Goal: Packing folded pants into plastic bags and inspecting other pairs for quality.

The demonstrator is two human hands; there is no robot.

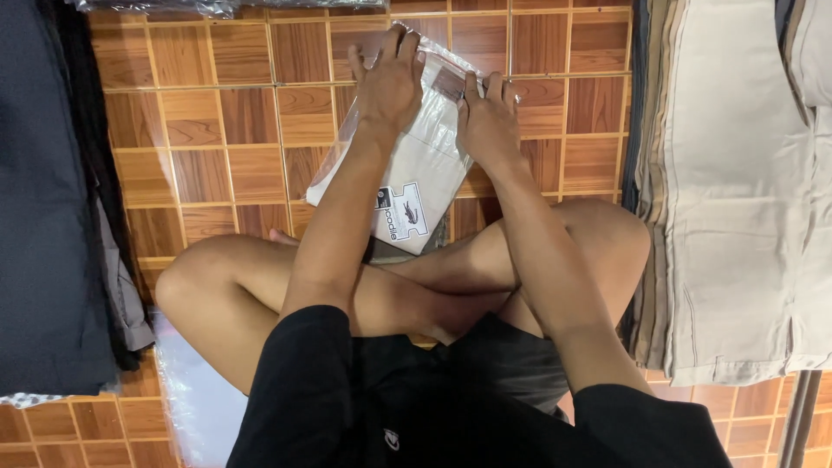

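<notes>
pressing a bagged garment flat on the floor

lying on the wood-pattern tile floor [217, 130], just past the person's crossed legs [260, 295], is a folded pale garment in a clear plastic bag [416, 165]. it looks light and soft, with a slick film likely to slide under the palms; the firmer folded edges seem the best places to grip. left hand [392, 80] rests flat on the far end, fingers together and pointing away. right hand [490, 117] sits beside it, fingers curled onto the bag's far edge by the reddish seal strip; whether they pinch it cannot be told. a stack of beige folded garments [737, 191] lies close on the right, dark folded cloth [43, 191] on the left; bare floor shows ahead between them.
</notes>
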